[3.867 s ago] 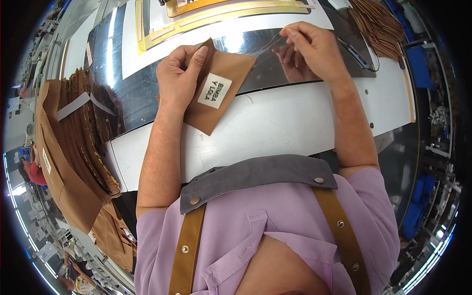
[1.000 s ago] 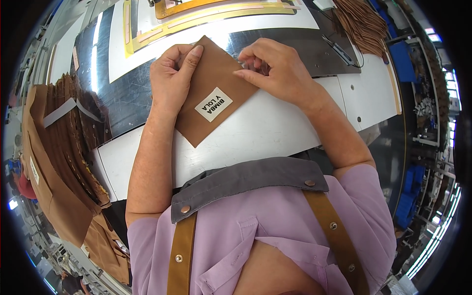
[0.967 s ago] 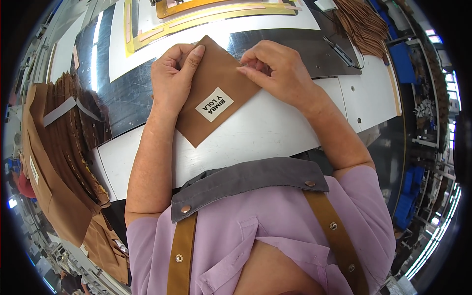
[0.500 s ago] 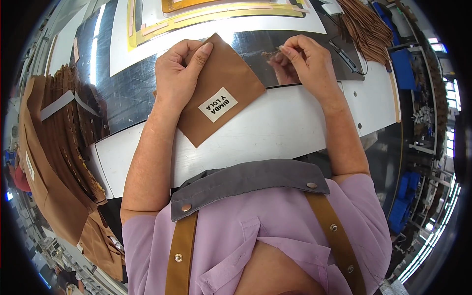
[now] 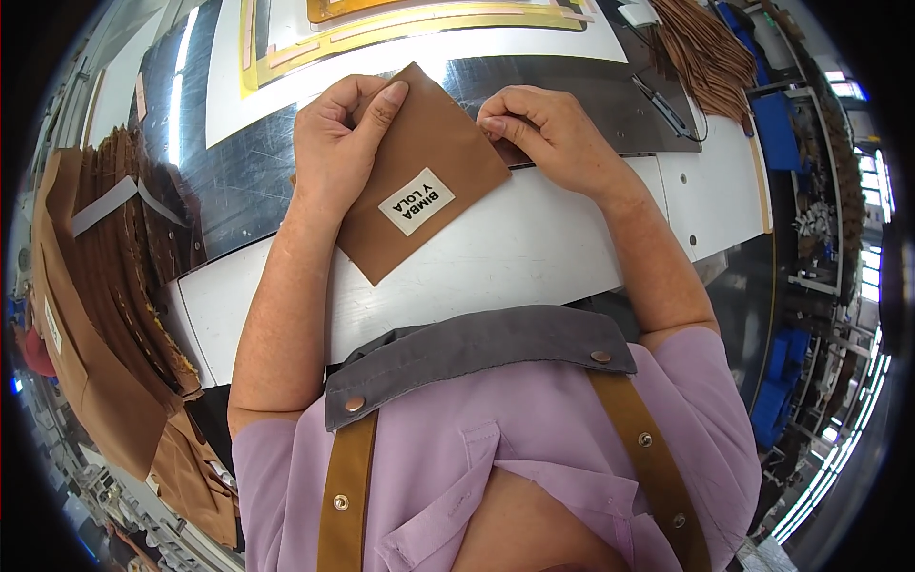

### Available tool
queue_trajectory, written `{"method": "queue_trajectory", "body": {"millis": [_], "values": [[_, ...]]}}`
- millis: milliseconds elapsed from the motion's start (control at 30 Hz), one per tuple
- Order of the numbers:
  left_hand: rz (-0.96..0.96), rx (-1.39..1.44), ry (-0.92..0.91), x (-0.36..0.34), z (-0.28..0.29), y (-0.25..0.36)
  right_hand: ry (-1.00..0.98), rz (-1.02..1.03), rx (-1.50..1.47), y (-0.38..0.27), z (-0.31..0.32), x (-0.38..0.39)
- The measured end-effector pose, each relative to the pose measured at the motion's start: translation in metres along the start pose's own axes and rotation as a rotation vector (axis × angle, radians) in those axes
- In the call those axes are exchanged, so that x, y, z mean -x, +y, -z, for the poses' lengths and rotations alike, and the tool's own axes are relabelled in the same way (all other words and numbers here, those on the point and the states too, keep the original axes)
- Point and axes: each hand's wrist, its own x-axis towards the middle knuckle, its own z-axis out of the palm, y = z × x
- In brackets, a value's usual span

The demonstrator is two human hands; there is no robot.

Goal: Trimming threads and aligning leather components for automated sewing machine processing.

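A brown fabric piece (image 5: 443, 143) with a cream label (image 5: 417, 202) sewn near its lower side hangs tilted over the table edge. My left hand (image 5: 345, 129) pinches its upper left edge between thumb and bent fingers. At the opposite edge, my right hand (image 5: 543, 133) is closed, thumb pressed to the index finger right beside the fabric. Whatever is between those fingertips is too small to make out.
A dark shiny plate (image 5: 238, 191) lies on the white table (image 5: 477, 253). Behind are a yellow-edged frame (image 5: 419, 48) and white sheet. Thread snips (image 5: 660, 105) lie at right, near a brown stack (image 5: 705, 57). Layered brown pieces (image 5: 114, 248) hang at left.
My right hand has moved left, from apart over the dark plate with a wisp of brown thread in its fingers, to the fabric's right edge. My left hand keeps its hold.
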Motion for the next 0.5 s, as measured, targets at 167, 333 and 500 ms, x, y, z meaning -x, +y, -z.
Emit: {"method": "queue_trajectory", "body": {"millis": [167, 333, 500], "values": [[-0.023, 0.001, -0.005, 0.001, -0.001, 0.003, 0.122, 0.049, -0.030, 0.010, 0.004, 0.001], [-0.026, -0.008, -0.036, 0.001, 0.000, 0.003, 0.202, -0.026, -0.154, -0.002, 0.000, -0.002], [-0.062, -0.094, -0.035, 0.002, -0.002, 0.005, 0.143, 0.196, 0.181, -0.012, -0.010, -0.009]]}}
